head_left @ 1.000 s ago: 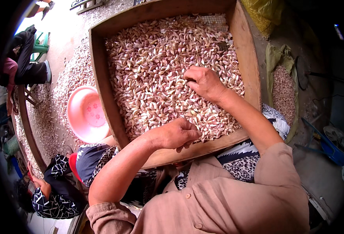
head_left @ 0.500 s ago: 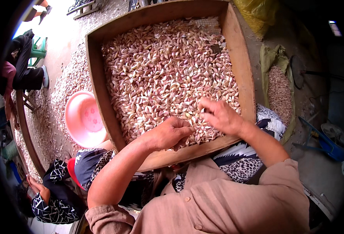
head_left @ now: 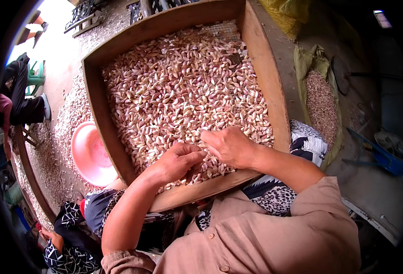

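Observation:
A layer of pale pink and purple garlic cloves [head_left: 183,91] covers the mesh bottom of a wooden tray [head_left: 267,77] with raised sides. Low over the cloves, near the tray's front edge, my left hand [head_left: 176,160] is curled with thumb against fingers. Its hold is hidden. Close beside it on the right, my right hand [head_left: 231,147] has its fingers drawn together in a pinch above the cloves, their tips almost reaching the left hand. I cannot make out what either hand grips.
Left of the tray stands a pink basin [head_left: 91,155], amid scattered garlic bits on the floor. An open green sack [head_left: 321,105] and a yellow bag [head_left: 283,16] lie to the right, with a blue-framed object [head_left: 388,155] beyond. Another person [head_left: 69,242] sits at the lower left.
My right hand has moved left and down, closer to my left hand, which has shifted slightly left. The whole view has also shifted a little.

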Action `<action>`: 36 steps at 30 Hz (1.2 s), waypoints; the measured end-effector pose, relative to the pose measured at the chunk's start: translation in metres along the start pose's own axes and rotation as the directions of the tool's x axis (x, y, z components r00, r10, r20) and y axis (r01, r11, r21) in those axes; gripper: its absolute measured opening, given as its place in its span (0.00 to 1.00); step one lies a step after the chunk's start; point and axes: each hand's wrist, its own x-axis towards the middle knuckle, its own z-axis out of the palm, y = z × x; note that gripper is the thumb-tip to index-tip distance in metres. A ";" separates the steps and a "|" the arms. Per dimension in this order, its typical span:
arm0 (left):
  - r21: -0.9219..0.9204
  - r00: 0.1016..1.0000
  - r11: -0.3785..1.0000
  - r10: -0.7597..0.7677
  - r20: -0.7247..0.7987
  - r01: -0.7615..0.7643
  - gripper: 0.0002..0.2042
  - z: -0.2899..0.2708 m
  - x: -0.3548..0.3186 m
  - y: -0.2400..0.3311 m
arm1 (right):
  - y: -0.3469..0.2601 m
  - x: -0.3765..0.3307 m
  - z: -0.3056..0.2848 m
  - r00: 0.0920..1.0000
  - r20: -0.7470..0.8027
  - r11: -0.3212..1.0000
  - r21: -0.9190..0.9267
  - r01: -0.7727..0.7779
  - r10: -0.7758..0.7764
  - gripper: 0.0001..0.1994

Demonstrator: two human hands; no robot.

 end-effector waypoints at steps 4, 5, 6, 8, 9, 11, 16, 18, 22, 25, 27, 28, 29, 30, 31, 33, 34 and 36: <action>0.011 1.000 1.000 -0.012 -0.024 0.012 0.19 0.000 0.000 0.006 | 0.001 0.001 -0.001 0.996 -0.091 0.998 0.059 0.001 0.005 0.08; 0.009 0.999 1.000 -0.015 -0.030 0.015 0.19 0.001 0.001 0.006 | 0.002 0.001 -0.002 0.990 -0.143 0.999 0.054 0.009 -0.002 0.09; 0.007 0.999 1.000 -0.018 -0.035 0.018 0.19 0.001 0.001 0.006 | 0.006 0.001 -0.006 0.987 -0.157 0.999 0.022 -0.032 0.035 0.09; 0.016 0.999 1.000 -0.017 -0.035 0.017 0.19 0.001 0.002 0.006 | 0.022 0.002 -0.020 0.977 -0.188 0.993 -0.040 -0.114 0.105 0.08; 0.028 1.000 1.000 -0.011 -0.029 0.012 0.19 0.001 0.003 0.008 | 0.039 0.002 -0.029 0.958 -0.236 0.968 -0.147 -0.202 0.164 0.05; 0.023 0.999 0.999 -0.026 -0.040 0.027 0.20 0.001 0.002 0.003 | 0.063 0.001 -0.051 0.889 -0.315 0.892 -0.201 -0.404 0.332 0.03; 0.024 1.000 1.000 -0.016 -0.027 0.016 0.19 -0.002 0.002 0.006 | 0.091 0.000 -0.072 0.814 -0.399 0.814 -0.230 -0.534 0.421 0.08; 0.019 1.000 1.000 -0.010 -0.022 0.011 0.20 -0.003 0.004 0.006 | 0.092 0.005 -0.068 0.799 -0.379 0.768 -0.276 -0.578 0.466 0.08; 0.015 0.999 0.999 0.032 -0.030 -0.031 0.21 -0.002 0.004 0.001 | 0.099 0.011 -0.059 0.788 -0.370 0.742 -0.296 -0.602 0.492 0.08; -0.016 0.999 0.999 0.038 -0.031 -0.038 0.20 -0.002 0.003 0.000 | 0.102 0.011 -0.060 0.785 -0.375 0.749 -0.276 -0.602 0.493 0.07; -0.011 0.999 1.000 0.022 -0.035 -0.023 0.20 -0.003 0.002 0.005 | 0.106 0.009 -0.060 0.779 -0.361 0.749 -0.256 -0.611 0.512 0.08; -0.009 0.999 0.999 0.032 -0.040 -0.032 0.20 -0.003 0.002 0.004 | 0.105 0.010 -0.061 0.780 -0.354 0.750 -0.253 -0.611 0.516 0.08; -0.006 0.998 0.999 0.042 -0.045 -0.042 0.20 -0.003 0.002 0.003 | 0.103 0.011 -0.062 0.780 -0.347 0.751 -0.249 -0.612 0.520 0.08; -0.002 0.997 0.999 0.051 -0.049 -0.052 0.21 -0.003 0.003 0.002 | 0.101 0.011 -0.062 0.780 -0.341 0.751 -0.246 -0.612 0.524 0.08; -0.017 0.997 0.999 0.049 -0.053 -0.050 0.21 -0.003 0.003 0.002 | 0.103 0.010 -0.063 0.795 -0.342 0.786 -0.205 -0.584 0.501 0.07; -0.029 0.997 0.999 0.035 -0.068 -0.037 0.21 -0.003 0.004 0.002 | 0.109 0.005 -0.067 0.820 -0.348 0.846 -0.121 -0.520 0.454 0.06; -0.036 0.997 0.999 0.027 -0.076 -0.030 0.21 -0.004 0.006 0.001 | 0.107 0.005 -0.070 0.822 -0.336 0.867 -0.029 -0.497 0.460 0.06; -0.096 0.995 0.995 0.030 -0.095 -0.039 0.20 -0.004 0.008 -0.002 | 0.101 0.004 -0.079 0.826 -0.312 0.883 0.156 -0.442 0.469 0.05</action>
